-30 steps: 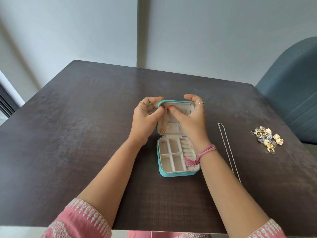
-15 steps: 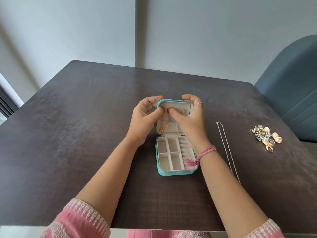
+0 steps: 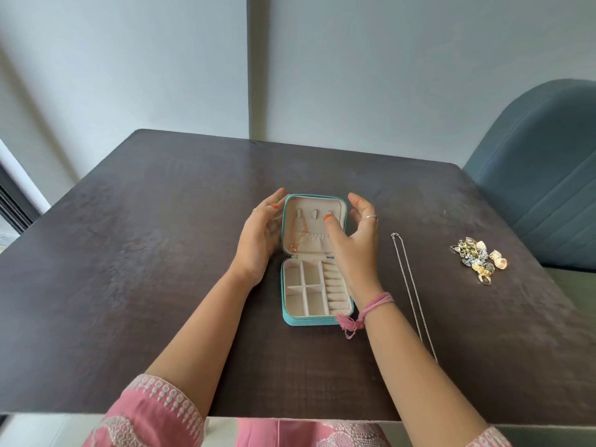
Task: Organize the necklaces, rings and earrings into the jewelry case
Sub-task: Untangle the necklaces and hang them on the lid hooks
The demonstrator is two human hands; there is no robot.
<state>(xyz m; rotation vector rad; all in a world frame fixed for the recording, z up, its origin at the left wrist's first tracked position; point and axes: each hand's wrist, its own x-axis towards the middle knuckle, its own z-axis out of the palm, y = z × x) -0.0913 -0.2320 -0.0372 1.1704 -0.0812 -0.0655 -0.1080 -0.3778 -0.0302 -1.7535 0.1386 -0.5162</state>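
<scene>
— Where's the jewelry case?
— Open at mid-table, a gold necklace hanging in its lid.
— The hands?
— Left hand and right hand flank the lid, fingers relaxed, holding nothing.
— Right of that?
— A silver chain, then a jewelry pile.

A dark brown table with a faintly mottled, matte top fills the middle of the view, its far edge running close to a pale grey-white wall. A lighter vertical strip divides that wall, reaching down to the table's far edge. At the left the wall turns a corner, and a white frame with a dark band beside it, perhaps a window or door, slants along that side. On the right stands a blue-grey upholstered chair with a rounded back and stitched seams, just beside the table's right edge. Soft, even daylight falls over the surfaces, without hard shadows.
</scene>
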